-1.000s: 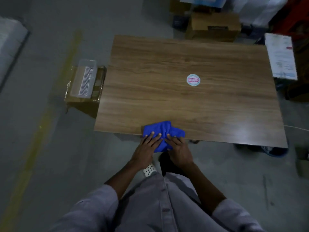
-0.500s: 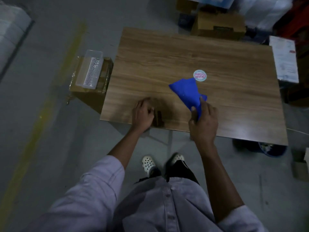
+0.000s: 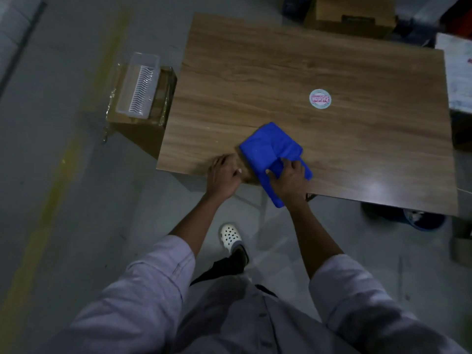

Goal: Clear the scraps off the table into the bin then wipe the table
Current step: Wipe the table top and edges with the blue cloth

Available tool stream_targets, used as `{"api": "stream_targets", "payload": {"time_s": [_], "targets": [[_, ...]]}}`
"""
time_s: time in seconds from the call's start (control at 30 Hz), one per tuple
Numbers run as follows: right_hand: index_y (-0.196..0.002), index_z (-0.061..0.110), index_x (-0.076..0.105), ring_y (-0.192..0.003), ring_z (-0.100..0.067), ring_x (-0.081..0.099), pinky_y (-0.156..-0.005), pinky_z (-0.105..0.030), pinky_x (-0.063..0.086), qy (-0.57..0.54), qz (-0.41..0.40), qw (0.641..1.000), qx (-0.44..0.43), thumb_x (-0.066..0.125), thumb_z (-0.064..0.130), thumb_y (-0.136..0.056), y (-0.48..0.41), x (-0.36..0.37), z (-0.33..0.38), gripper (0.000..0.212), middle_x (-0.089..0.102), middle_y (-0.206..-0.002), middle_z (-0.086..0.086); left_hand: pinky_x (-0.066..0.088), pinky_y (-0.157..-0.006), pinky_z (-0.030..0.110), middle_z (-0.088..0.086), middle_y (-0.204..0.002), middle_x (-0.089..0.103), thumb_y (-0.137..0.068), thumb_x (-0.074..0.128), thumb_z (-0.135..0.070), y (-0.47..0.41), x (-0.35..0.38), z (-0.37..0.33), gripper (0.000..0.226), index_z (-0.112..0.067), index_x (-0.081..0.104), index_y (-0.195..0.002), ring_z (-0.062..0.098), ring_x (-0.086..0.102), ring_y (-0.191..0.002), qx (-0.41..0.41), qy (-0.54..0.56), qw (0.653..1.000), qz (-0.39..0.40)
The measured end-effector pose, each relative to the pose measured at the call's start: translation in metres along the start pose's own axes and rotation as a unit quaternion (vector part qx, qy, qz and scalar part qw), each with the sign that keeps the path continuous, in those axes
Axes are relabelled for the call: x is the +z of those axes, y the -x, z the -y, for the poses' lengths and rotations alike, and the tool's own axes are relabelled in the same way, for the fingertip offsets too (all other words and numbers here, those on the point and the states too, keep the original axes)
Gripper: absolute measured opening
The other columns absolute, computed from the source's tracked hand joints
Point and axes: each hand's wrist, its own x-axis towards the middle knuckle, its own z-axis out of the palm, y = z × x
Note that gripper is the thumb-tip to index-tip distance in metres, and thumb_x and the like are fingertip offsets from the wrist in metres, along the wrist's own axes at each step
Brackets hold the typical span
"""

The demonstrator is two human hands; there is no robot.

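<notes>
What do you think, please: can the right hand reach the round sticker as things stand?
Probably yes: the right hand grips the blue cloth at the near edge, and only bare table lies between it and the round sticker.

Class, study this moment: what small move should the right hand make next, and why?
Probably push the blue cloth forward across the table: it sits at the near edge under the right hand, partly overhanging, and most wood lies beyond.
</notes>
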Motion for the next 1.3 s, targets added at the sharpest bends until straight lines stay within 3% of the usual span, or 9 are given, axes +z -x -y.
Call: {"api": "stream_targets", "payload": {"time_s": [0.1, 0.17, 0.27, 0.5, 0.63, 0.8, 0.93, 1.13, 1.3], "targets": [[-0.132, 0.017, 0.055, -0.124, -0.033, 0.052, -0.097, -0.052, 0.049, -0.040, 0.010, 0.999, 0.014, 0.073, 0.055, -0.086, -0.006, -0.001, -0.004, 0.063, 0.057, -0.130, -0.013, 0.035, -0.113, 0.043, 0.016, -0.145, 0.054, -0.092, 0.064, -0.019, 0.007, -0.002, -0.008, 0.056, -0.010, 0.049, -0.146, 0.034, 0.042, -0.137, -0.011, 0.028, 0.999, 0.011], [-0.097, 0.014, 0.063, -0.092, -0.026, 0.060, -0.076, -0.040, 0.049, -0.069, 0.018, 0.997, 0.016, 0.077, 0.048, -0.085, -0.008, -0.001, -0.007, 0.039, 0.062, -0.088, -0.005, 0.037, -0.111, 0.040, 0.014, -0.142, 0.056, -0.093, 0.063, -0.020, 0.010, -0.006, -0.013, 0.055, -0.015, 0.049, -0.145, 0.032, 0.043, -0.136, -0.011, 0.039, 0.999, 0.008], [-0.065, 0.015, 0.044, -0.067, -0.022, 0.050, -0.063, -0.038, 0.039, -0.111, 0.006, 0.994, 0.002, 0.080, 0.036, -0.085, -0.010, -0.005, -0.009, 0.046, 0.045, -0.062, -0.003, 0.039, -0.110, 0.043, 0.012, -0.139, 0.058, -0.094, 0.061, -0.020, 0.003, -0.013, -0.023, 0.051, -0.017, 0.051, -0.143, 0.031, 0.044, -0.135, 0.010, 0.054, 0.998, 0.001], [-0.124, 0.013, 0.061, -0.105, -0.025, 0.062, -0.094, -0.036, 0.048, -0.139, 0.026, 0.990, 0.021, 0.074, 0.028, -0.092, -0.036, -0.039, 0.001, 0.037, 0.067, -0.114, -0.009, 0.041, -0.105, 0.036, 0.008, -0.133, 0.063, -0.093, 0.060, -0.013, -0.059, -0.021, -0.047, 0.043, -0.012, 0.059, -0.136, 0.027, 0.049, -0.127, 0.094, 0.068, 0.993, -0.028], [-0.126, 0.016, 0.067, -0.116, -0.028, 0.064, -0.102, -0.038, 0.046, -0.131, -0.072, 0.989, 0.016, 0.074, 0.030, -0.092, -0.053, -0.060, 0.015, 0.038, 0.070, -0.125, -0.008, 0.043, -0.101, 0.038, 0.009, -0.128, 0.064, -0.091, 0.054, -0.008, -0.076, -0.017, -0.055, 0.038, -0.009, 0.063, -0.128, 0.027, 0.052, -0.120, 0.197, 0.032, 0.975, -0.099], [-0.128, 0.020, 0.066, -0.121, -0.029, 0.053, -0.099, -0.041, 0.035, -0.076, -0.207, 0.973, 0.064, 0.067, 0.034, -0.095, -0.059, -0.048, 0.007, 0.036, 0.064, -0.129, -0.006, 0.029, -0.121, 0.044, 0.012, -0.153, 0.047, -0.101, 0.044, -0.013, -0.086, 0.017, -0.047, 0.043, -0.007, 0.053, -0.143, 0.031, 0.034, -0.148, 0.334, -0.045, 0.941, 0.023], [-0.135, 0.022, 0.060, -0.126, -0.030, 0.048, -0.099, -0.040, 0.031, -0.047, -0.127, 0.988, 0.074, 0.067, 0.046, -0.094, -0.055, -0.042, -0.009, 0.048, 0.057, -0.137, -0.007, 0.037, -0.113, 0.047, 0.017, -0.152, 0.046, -0.097, 0.056, -0.019, -0.109, 0.015, -0.061, 0.050, -0.007, 0.049, -0.145, 0.034, 0.043, -0.136, 0.206, -0.049, 0.977, 0.017], [-0.136, 0.027, 0.048, -0.126, -0.028, 0.046, -0.101, -0.048, 0.033, -0.032, 0.020, 0.992, 0.119, 0.081, 0.075, -0.061, -0.051, -0.041, -0.018, 0.095, 0.055, -0.129, -0.004, 0.028, -0.105, 0.041, 0.005, -0.138, 0.052, -0.087, 0.070, -0.039, -0.148, 0.004, -0.063, 0.065, -0.018, 0.050, -0.146, 0.028, 0.041, -0.132, 0.331, -0.166, 0.910, 0.188], [-0.125, 0.027, 0.051, -0.119, -0.024, 0.051, -0.096, -0.043, 0.034, 0.020, 0.064, 0.992, 0.110, 0.091, 0.065, -0.054, -0.037, -0.042, -0.028, 0.090, 0.056, -0.124, 0.002, 0.038, -0.100, 0.036, 0.010, -0.115, 0.055, -0.057, 0.094, -0.047, -0.161, -0.007, -0.055, 0.074, -0.012, 0.066, -0.116, 0.028, 0.044, -0.115, 0.312, -0.130, 0.903, 0.264]]}}
